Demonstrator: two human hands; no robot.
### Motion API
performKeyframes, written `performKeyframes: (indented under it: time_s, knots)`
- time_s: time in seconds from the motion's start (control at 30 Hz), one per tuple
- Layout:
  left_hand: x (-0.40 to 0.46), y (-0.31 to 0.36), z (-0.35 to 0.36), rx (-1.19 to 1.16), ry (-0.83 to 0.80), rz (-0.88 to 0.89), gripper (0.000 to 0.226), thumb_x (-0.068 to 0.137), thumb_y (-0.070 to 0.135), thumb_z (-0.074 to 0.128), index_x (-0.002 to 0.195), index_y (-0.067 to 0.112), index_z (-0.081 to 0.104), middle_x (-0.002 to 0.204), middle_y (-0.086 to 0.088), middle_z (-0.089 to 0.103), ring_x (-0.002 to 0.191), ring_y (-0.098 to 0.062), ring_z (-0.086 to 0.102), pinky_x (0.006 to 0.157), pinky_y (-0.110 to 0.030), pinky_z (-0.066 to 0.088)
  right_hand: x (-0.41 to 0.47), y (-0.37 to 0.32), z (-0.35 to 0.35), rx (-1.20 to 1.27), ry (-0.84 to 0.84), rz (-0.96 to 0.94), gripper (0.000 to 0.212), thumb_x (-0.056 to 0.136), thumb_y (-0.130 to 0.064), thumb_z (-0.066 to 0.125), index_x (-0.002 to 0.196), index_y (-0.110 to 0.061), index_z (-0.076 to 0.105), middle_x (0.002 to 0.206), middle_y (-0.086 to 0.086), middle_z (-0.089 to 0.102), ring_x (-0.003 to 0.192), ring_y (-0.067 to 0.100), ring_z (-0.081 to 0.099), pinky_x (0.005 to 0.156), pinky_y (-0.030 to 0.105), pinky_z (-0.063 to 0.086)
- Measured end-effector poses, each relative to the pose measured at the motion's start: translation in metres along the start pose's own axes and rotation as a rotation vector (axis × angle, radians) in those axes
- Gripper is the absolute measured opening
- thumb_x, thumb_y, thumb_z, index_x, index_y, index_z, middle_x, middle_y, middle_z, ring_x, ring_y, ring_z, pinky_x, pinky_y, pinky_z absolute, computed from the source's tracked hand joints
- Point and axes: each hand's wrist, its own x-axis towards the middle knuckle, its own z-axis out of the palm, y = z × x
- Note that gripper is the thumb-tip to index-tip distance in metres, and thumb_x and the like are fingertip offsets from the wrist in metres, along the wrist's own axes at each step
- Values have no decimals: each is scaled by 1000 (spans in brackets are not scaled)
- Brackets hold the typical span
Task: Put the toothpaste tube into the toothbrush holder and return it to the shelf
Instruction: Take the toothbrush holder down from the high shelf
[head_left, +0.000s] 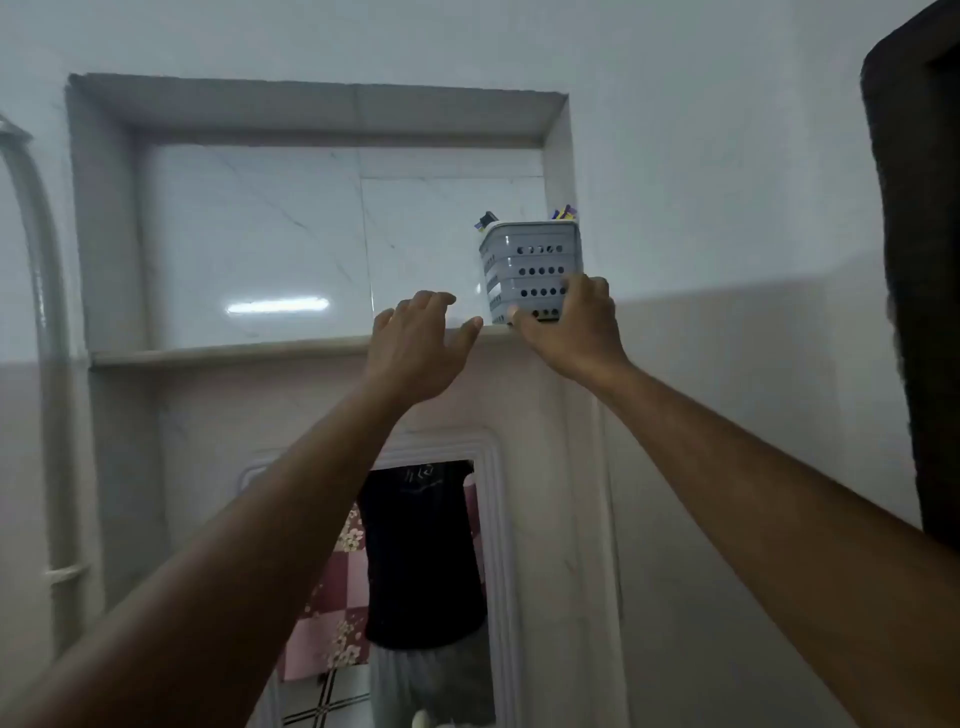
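A grey perforated toothbrush holder (530, 260) stands upright at the right end of the shelf ledge (234, 352) of a tiled wall niche. Coloured tips of items (565, 212) and a dark end (487, 220) stick out of its top; I cannot tell which is the toothpaste tube. My right hand (569, 327) wraps the holder's lower part, thumb on its front and fingers on its right side. My left hand (421, 345) hovers just left of the holder at the ledge edge, fingers spread and holding nothing.
The niche's right wall (558, 171) is close beside the holder. A white-framed mirror (415, 597) hangs below the shelf. A pale pipe (44, 312) runs down the left wall. A dark door frame (919, 260) stands at the right.
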Motion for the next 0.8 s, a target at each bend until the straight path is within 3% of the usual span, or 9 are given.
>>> performKeyframes:
  time_s: [0.13, 0.27, 0.57, 0.8]
  knots:
    - [3, -10, 22, 68, -17, -24, 65, 107, 65, 38, 151, 21, 57, 154, -5, 60, 144, -29, 55, 121, -50, 32, 9, -2, 13, -85, 63, 27, 91, 90, -59, 82, 150, -3, 44, 148, 17, 42, 142, 37, 43, 103, 38, 44]
    - [4, -13, 37, 88, 68, -26, 61, 111, 60, 29, 138, 23, 69, 140, -2, 72, 135, -29, 61, 117, -49, 32, 21, -2, 26, -136, 112, 46, 97, 85, -68, 82, 146, -1, 45, 146, 17, 43, 138, 38, 44, 93, 39, 44]
    - [6, -24, 42, 99, 121, 0, 57, 113, 55, 29, 128, 23, 73, 127, 0, 76, 123, -29, 67, 107, -47, 41, 33, -6, 31, -90, 162, 61, 104, 74, -68, 88, 144, -2, 48, 142, 16, 47, 135, 38, 47, 99, 43, 48]
    - [3, -27, 43, 131, 125, 22, 59, 112, 58, 28, 128, 23, 72, 128, 2, 75, 124, -26, 66, 110, -45, 40, 34, -14, 33, -71, 188, 85, 110, 66, -72, 88, 144, -4, 50, 139, 15, 53, 129, 38, 55, 102, 46, 51]
